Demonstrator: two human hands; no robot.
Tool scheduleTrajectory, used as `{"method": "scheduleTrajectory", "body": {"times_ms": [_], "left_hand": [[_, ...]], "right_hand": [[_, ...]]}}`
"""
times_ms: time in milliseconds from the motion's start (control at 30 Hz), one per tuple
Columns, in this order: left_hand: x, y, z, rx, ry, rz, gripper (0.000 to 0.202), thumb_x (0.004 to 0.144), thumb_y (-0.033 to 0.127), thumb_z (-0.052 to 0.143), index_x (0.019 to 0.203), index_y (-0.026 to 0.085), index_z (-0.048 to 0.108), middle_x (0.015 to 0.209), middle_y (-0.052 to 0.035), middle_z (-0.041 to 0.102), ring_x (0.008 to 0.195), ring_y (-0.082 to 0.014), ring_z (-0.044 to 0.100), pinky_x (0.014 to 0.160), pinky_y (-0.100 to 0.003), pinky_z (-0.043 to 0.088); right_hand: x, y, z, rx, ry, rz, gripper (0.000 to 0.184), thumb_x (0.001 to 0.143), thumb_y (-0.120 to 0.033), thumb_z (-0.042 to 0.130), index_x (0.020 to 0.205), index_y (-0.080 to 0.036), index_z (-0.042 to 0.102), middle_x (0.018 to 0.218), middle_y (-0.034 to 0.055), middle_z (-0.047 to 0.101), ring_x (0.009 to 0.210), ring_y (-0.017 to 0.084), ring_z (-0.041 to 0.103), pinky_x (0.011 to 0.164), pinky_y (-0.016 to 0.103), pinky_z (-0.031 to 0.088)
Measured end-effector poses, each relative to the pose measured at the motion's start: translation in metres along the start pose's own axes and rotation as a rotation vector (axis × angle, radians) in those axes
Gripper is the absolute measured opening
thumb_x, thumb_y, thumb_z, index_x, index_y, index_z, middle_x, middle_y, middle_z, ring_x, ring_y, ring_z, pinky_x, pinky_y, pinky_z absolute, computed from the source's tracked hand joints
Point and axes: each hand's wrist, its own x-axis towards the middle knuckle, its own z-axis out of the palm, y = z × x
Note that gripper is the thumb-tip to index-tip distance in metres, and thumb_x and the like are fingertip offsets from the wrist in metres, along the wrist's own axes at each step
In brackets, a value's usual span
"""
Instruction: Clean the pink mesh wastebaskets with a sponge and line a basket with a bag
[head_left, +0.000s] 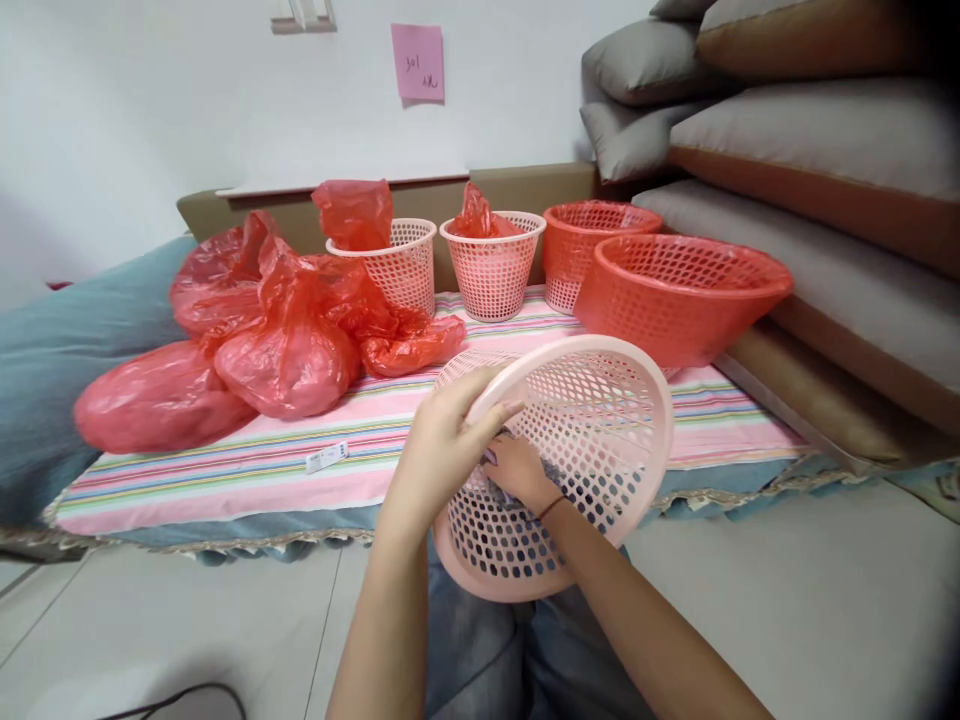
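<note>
The left hand (448, 430) is gripping a tilted pink basket (661, 420); the right hand (523, 470) is clasping gray cloth (505, 496) inside.

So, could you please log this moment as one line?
left grip: holding rim of tilted pink basket | right grip: inside, touching grey item | beyond: red bags on striped cloth

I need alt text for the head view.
A person's left hand holds a tilted pink basket by its rim while the right hand reaches inside, touching something grey. Behind, red bags and four more baskets sit on striped cloth.
</note>
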Motion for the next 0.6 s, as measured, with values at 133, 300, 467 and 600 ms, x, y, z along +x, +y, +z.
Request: {"method": "scheduleTrajectory", "body": {"times_ms": [133,300,467,600], "left_hand": [[0.005,-0.004,-0.007,-0.018,0.036,-0.022,0.023,0.087,0.032,0.065,0.108,0.022,0.069,0.108,-0.0028,0.074,0.099,-0.0208,0.067,0.091,-0.033,0.05],[0.004,-0.004,-0.008,-0.086,-0.004,-0.019,0.03,0.086,0.034,0.066,0.114,0.024,0.069,0.117,-0.0037,0.073,0.105,-0.0221,0.066,0.096,-0.035,0.05],[0.0,-0.007,-0.011,-0.117,0.008,-0.051,0.03,0.087,0.034,0.066,0.115,0.024,0.07,0.116,-0.003,0.073,0.104,-0.021,0.066,0.095,-0.034,0.05],[-0.001,-0.009,-0.012,-0.124,0.065,-0.062,0.027,0.085,0.033,0.067,0.109,0.023,0.071,0.111,-0.0035,0.074,0.101,-0.0213,0.067,0.092,-0.033,0.051]], "right_hand": [[-0.054,0.007,-0.007,0.021,-0.034,-0.017,0.034,0.085,-0.022,0.052,0.115,-0.019,0.068,0.117,0.008,0.068,0.105,0.025,0.06,0.096,0.036,0.042],[-0.143,0.015,-0.019,0.2,-0.067,-0.005,0.049,0.078,-0.015,0.052,0.123,-0.029,0.066,0.124,0.0021,0.066,0.108,0.025,0.057,0.097,0.039,0.044],[-0.163,0.02,-0.035,0.263,-0.07,-0.041,0.056,0.078,-0.013,0.051,0.13,-0.03,0.061,0.128,0.0017,0.064,0.114,0.024,0.057,0.102,0.039,0.043],[-0.097,0.014,-0.047,0.179,0.078,-0.038,0.049,0.082,-0.019,0.054,0.13,-0.022,0.059,0.124,0.0075,0.066,0.109,0.025,0.06,0.096,0.038,0.045]]}}
